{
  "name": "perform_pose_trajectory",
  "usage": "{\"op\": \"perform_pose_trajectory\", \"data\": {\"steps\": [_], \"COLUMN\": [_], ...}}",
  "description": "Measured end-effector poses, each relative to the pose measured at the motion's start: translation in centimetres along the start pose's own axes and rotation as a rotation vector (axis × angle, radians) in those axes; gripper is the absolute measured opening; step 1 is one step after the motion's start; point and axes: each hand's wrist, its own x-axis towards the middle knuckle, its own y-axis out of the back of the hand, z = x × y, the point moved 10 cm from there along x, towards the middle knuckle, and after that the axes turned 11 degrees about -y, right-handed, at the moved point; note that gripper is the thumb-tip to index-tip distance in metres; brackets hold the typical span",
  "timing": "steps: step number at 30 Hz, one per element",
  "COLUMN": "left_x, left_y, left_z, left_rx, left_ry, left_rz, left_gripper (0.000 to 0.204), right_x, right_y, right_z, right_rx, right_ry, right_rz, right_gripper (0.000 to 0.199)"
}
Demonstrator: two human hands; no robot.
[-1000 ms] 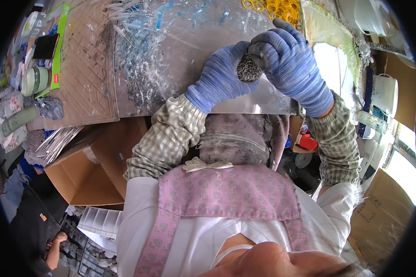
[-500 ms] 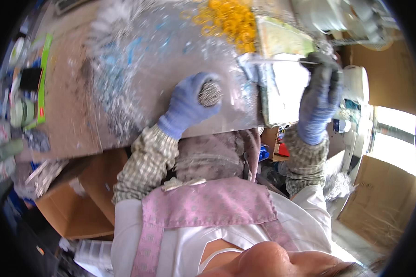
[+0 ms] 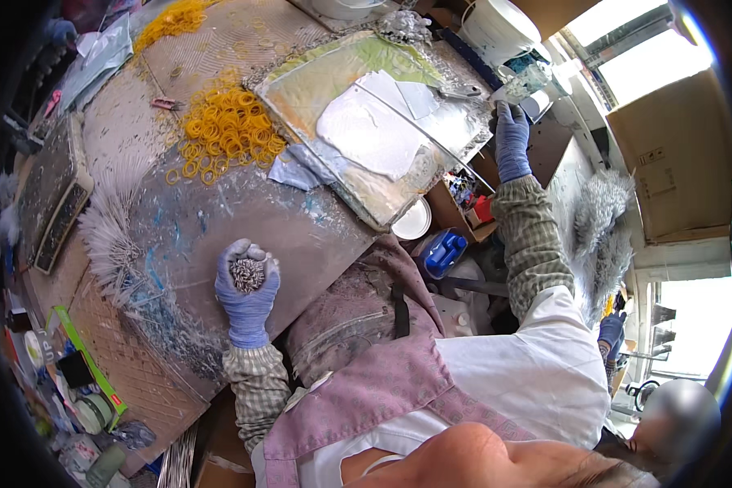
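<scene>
White and blue smears roughen the grey, flat worktop (image 3: 256, 207), which spreads from the centre of the view toward 9 o'clock. At 8 o'clock, over that worktop, the left hand (image 3: 246, 301), in a blue knitted glove, is curled snugly round a silvery-grey, round bundle of fine strands (image 3: 246, 276), its cut ends facing up. The bundle looks light, stiff lengthwise yet springy, and would probably splay or shed slippery strands if the grip loosened; a full wrap round its middle seems the safest hold, clear of the ends, which may bend.

At 2 o'clock, the gloved right hand (image 3: 512, 148) reaches out, its fingertips beside a cloudy, blue-stained plastic container (image 3: 525, 81); whether they grip anything cannot be told. Toward 12 o'clock, a smooth, white, irregular patch (image 3: 366, 134) covers part of a smeared, glassy board (image 3: 297, 89). Glossy, thin yellow rings (image 3: 224, 130) heap up at 10 o'clock, and a feathery fan of pale bristles (image 3: 112, 232) lies at 9 o'clock
</scene>
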Motion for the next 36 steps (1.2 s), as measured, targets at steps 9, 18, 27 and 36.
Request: {"op": "perform_pose_trajectory", "data": {"steps": [9,18,27,36], "left_x": [-0.5,0.8,-0.8,0.3], "left_y": [0.4,-0.1,1.3,0.9], "left_z": [0.1,-0.4,0.3,6.4], "left_rx": [0.029,-0.009,0.147,0.28], "left_ry": [0.03,0.004,0.01,-0.123], "left_rz": [0.037,0.004,0.059,0.225], "left_gripper": [0.048,0.046,0.046,0.042], "right_x": [9.9,20.7,-4.7,-43.5], "right_y": [9.8,15.8,-6.0,-28.4], "right_z": [11.2,15.6,-3.2,-2.0], "right_rx": [0.133,-0.509,0.095,-0.345], "right_ry": [-0.375,-0.212,0.241,0.674], "right_rz": [0.429,0.219,-0.202,-1.325], "right_gripper": [0.013,0.017,0.033,0.112]}}
